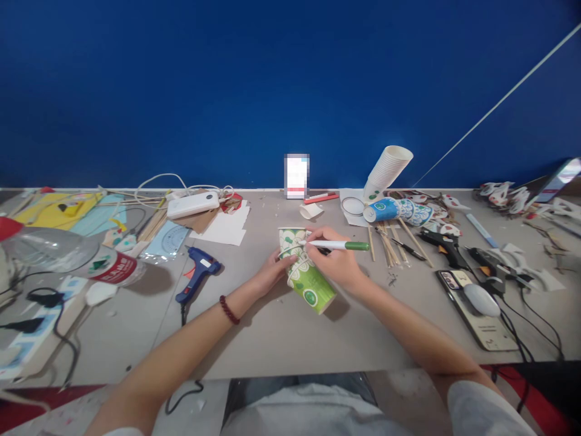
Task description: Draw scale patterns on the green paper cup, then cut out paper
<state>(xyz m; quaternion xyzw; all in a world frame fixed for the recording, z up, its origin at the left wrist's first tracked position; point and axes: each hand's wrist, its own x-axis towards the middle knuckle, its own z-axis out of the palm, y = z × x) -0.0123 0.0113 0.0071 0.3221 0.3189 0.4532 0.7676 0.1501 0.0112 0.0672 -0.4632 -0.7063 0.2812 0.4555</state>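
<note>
Slightly right of the table's middle, my left hand (271,272) is closed on the left side of a green and white paper cup (313,289), its thumb on the patterned wall. The cup lies tilted, its base toward the lower right. Against its upper end sits another patterned paper cup (290,236); whether the two are nested or joined I cannot tell. My right hand (333,257) pinches a white marker with a green end (338,244). The marker lies nearly level across the cups, its tip close to where they meet. Fingers partly hide both cups.
A blue glue gun (200,275) and a large plastic bottle (68,251) lie left, near a power strip (45,327). Stacked white cups (385,169), blue cups (385,210) and wooden sticks (388,245) lie right, with a phone (472,309) and a mouse (481,300) nearer.
</note>
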